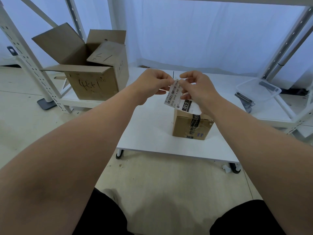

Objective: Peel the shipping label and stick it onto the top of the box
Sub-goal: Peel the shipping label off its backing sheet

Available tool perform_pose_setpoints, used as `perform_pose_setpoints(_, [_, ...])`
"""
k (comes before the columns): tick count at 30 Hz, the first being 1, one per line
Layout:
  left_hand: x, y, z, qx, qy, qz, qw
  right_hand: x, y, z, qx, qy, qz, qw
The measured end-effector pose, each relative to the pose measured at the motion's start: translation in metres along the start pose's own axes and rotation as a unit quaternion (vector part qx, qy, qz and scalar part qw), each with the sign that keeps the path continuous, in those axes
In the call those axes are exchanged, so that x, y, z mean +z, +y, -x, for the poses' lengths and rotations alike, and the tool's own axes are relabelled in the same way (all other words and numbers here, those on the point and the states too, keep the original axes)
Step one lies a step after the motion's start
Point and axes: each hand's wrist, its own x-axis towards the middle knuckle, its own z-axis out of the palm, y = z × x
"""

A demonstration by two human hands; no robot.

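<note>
Both your left hand (152, 83) and right hand (198, 89) pinch the flimsy shipping label (177, 95) at its top corner between them; peel gently above the box (191, 126)

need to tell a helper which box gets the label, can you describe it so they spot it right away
Find the low white table in front of the person. The small sealed box stands alone on it, just below the shipping label. Unlike the big open carton on the shelf to the left, it is taped shut with dark printed tape.
</note>
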Motion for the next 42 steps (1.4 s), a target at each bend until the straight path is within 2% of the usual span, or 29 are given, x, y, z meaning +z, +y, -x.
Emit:
perform_pose_setpoints(2, [-0.0002, -0.0006, 0.0000, -0.007, -0.020, -0.004, 1.000, -0.0023, 0.0026, 0.0011, -0.006, -0.020, 0.027, 0.999])
perform_pose_setpoints(6, [0.0024, -0.0001, 0.0006, -0.005, -0.035, 0.009, 0.999, -0.0015, 0.0017, 0.0053, 0.006, -0.063, 0.014, 0.998])
perform_pose_setpoints(12, [0.0008, 0.0014, 0.0014, -0.030, -0.059, 0.089, 0.994, -0.0003, 0.0025, 0.0023, 0.008, -0.053, -0.014, 0.998])
perform_pose_setpoints(17, [0.0019, 0.0018, 0.0027, -0.046, -0.067, 0.111, 0.991, -0.0011, 0.0016, 0.0024, 0.011, -0.052, -0.026, 0.998])
perform_pose_setpoints(24, [0.0015, 0.0043, 0.0055, -0.056, -0.079, 0.091, 0.991, -0.0008, 0.0004, 0.0031, 0.010, -0.045, -0.037, 0.998])
perform_pose_setpoints(32, [0.0007, 0.0046, 0.0055, -0.059, -0.088, 0.124, 0.987, -0.0010, -0.0003, 0.0035, -0.004, -0.037, -0.042, 0.998])
perform_pose_setpoints(42, [-0.0015, 0.0045, 0.0033, -0.073, -0.069, 0.091, 0.991, -0.0012, 0.0016, 0.0026, -0.021, -0.039, -0.030, 0.999])
